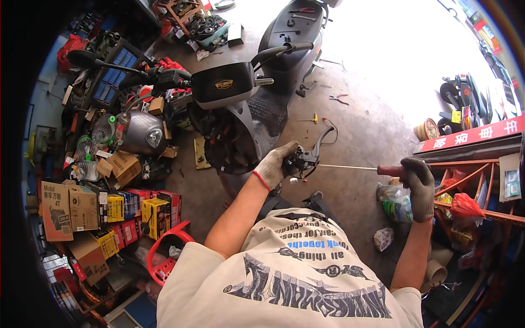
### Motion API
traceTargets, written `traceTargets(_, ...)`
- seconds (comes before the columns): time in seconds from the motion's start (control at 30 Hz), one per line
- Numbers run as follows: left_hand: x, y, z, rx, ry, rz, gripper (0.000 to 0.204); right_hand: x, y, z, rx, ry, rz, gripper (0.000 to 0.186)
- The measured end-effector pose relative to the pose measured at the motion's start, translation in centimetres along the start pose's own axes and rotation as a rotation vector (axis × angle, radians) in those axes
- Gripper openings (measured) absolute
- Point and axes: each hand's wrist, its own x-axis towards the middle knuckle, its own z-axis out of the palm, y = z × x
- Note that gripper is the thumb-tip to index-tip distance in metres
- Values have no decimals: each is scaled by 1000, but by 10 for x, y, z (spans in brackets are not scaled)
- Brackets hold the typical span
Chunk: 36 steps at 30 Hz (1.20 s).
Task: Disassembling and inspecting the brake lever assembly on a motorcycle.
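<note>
My left hand [277, 164], in a pale glove with a red cuff, is closed around a black brake lever assembly [306, 158]. A lever curves up from it, and a thin cable loops off to the right. In my right hand [419, 183], gloved in grey, is the dark red handle of a long screwdriver [389, 171]. Its thin shaft runs level to the left and reaches the assembly; the exact contact of the tip is too small to tell. Ahead stands a grey scooter [273, 104], its front partly stripped and its handlebar turned.
Pliers [340, 99] and a yellow-handled tool [313, 118] lie on the concrete floor. More tools rest on the scooter seat [292, 27]. Cardboard boxes [71, 210] and a red plastic chair [167, 257] crowd the left. An orange metal rack [476, 183] stands at the right, close to my right hand.
</note>
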Motion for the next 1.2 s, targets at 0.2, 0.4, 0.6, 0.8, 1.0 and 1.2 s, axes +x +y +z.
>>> traceTargets(0.2, -13, 6, 15, 32, 37, 26, 25, 1, -11, 2, 38, 22, 66, 30)
traceTargets(0.4, -2, -1, 1, -10, 86, 27, 24, -1, -21, 8, 115, -10, 97, 30)
traceTargets(0.6, -6, 1, 14, -37, -9, -4, 28, 0, 11, -1, 160, 54, -73, 36)
traceTargets(0.8, -14, 7, 16, -12, 11, -10, 21, 9, 21, -10, 312, 340, -310, 35)
traceTargets(1.0, -8, 4, 26, 59, 30, 54, 28, 39, 4, 9, 93, 347, -179, 26)
traceTargets(1.2, 6, 0, 49, 137, 79, 138, 22, 66, 2, 120, -179, -269, 245, 42)
